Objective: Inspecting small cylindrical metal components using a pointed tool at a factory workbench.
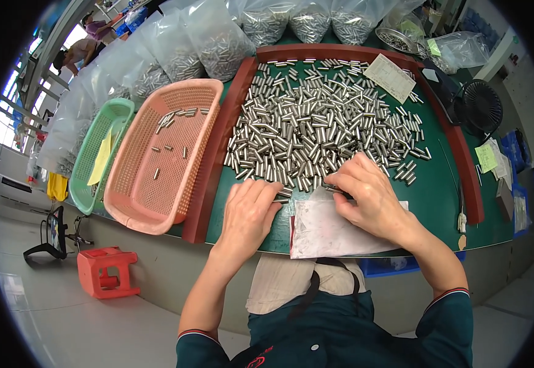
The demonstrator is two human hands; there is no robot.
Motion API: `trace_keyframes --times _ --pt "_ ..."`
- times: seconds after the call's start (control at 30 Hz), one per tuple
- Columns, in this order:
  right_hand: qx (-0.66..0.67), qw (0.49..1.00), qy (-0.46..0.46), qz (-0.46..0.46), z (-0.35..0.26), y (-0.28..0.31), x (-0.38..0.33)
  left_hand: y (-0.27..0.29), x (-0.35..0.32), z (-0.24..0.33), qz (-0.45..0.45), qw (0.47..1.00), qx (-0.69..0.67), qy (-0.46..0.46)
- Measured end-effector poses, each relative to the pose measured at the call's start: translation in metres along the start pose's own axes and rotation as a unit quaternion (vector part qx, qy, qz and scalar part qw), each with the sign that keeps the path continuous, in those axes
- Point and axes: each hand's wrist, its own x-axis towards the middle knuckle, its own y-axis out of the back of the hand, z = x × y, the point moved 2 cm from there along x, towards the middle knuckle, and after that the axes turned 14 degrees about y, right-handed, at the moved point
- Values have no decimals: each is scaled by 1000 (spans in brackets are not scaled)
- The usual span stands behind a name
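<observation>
With fingers (334, 179) of the right hand (370, 191), pinches a short metal pin (339, 192) just above a whitish cloth (322, 230) at the front edge of the counter (429, 184). With the left hand (247, 208) half curled, meets a few pins (284, 194) near the cloth's far left corner — cannot tell whether gripping or only touching. Faces a broad heap of pins (322, 116) stretching to the back edge, inside a red-brown frame (208, 199) — with a pink basket (202, 86) past the left rail.
</observation>
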Motion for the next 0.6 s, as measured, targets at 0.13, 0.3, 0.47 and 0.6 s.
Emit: trace_keyframes --times 0.13,0.3,0.47,0.6 --pt "11 1000 -1 20 4 -5 -1 4 1 -1 7 1000 8 14" --pt "28 999 -9 31 5 -4 -5 6 -4 -5 17 999 19 29" --pt "50 998 -35 14 7 -9 -7 1 0 -1 2 1000 23 1" --pt "68 996 -40 43 11 -9 -7 -2 6 0 -27 998 54 -29"
